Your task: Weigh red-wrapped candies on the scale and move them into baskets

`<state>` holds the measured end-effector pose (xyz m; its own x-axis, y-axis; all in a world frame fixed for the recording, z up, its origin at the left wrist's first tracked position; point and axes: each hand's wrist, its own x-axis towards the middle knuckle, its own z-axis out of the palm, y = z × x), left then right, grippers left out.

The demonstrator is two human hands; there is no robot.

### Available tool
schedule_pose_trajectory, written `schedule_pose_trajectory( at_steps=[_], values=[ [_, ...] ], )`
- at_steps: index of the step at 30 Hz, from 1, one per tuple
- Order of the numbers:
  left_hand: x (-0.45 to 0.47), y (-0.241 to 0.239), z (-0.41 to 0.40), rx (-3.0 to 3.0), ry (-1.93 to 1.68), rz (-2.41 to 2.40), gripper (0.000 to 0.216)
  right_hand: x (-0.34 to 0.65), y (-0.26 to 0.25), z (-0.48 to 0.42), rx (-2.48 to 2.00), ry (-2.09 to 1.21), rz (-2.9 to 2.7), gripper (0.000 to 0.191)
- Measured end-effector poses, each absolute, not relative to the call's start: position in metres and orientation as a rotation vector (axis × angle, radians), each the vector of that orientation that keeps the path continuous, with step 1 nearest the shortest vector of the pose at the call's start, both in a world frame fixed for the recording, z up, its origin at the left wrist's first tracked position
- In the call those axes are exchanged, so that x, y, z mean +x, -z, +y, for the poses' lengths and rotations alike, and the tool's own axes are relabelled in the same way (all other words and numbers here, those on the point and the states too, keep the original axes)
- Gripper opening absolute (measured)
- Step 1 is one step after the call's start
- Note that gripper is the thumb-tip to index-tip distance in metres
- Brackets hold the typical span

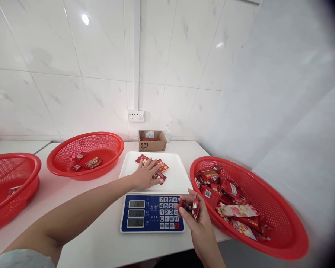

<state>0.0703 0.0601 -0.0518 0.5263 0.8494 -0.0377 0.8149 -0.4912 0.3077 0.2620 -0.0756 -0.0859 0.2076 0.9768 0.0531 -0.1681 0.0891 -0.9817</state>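
Note:
My left hand [145, 175] lies flat with fingers spread on several small red packets [159, 166] on the white tray [176, 175] of an electronic scale [152, 213]. My right hand [195, 216] hovers over the scale's right front corner, fingers closed on two small red packets [192, 207]. Just right of that hand is a red mesh basket [281, 223] full of red and pink snack packets [229, 197].
A second red basket [111, 147] at the back left holds a few packets. A third red basket [30, 163] sits at the far left. A small cardboard box [152, 141] and a clear bottle [168, 132] stand against the tiled wall under a socket [136, 116].

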Motion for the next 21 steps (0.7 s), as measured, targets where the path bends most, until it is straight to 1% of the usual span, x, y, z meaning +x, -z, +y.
schedule_pose_trajectory(
  at_steps=[4, 6, 8, 11, 16, 18, 21],
  values=[
    [0.077, 0.041, 0.03, 2.51, -0.362, 1.271, 0.066, 0.261, 0.086, -0.076, -1.096, -1.127, -0.949, 0.059],
    [0.081, 0.035, 0.006, 2.438, -0.467, 1.069, 0.057, 0.259, 0.087, -0.076, -1.055, -1.164, -0.95, 0.061],
    [0.084, 0.031, -0.018, 2.351, -0.496, 0.894, 0.047, 0.256, 0.087, -0.078, -1.016, -1.211, -0.997, 0.063],
    [0.089, 0.032, -0.042, 2.197, -0.569, 0.865, 0.033, 0.251, 0.084, -0.084, -1.0, -1.306, -1.136, 0.063],
    [0.09, 0.046, -0.052, 1.641, -0.73, 0.714, 0.031, 0.245, 0.076, -0.092, -0.941, -1.42, -1.365, 0.056],
    [0.087, 0.05, -0.053, 1.642, -0.808, 0.783, 0.03, 0.245, 0.074, -0.092, -0.954, -1.408, -1.397, 0.05],
    [0.075, 0.05, -0.048, 1.78, -0.937, 1.023, 0.025, 0.251, 0.074, -0.088, -1.04, -1.341, -1.371, 0.04]
  ],
)
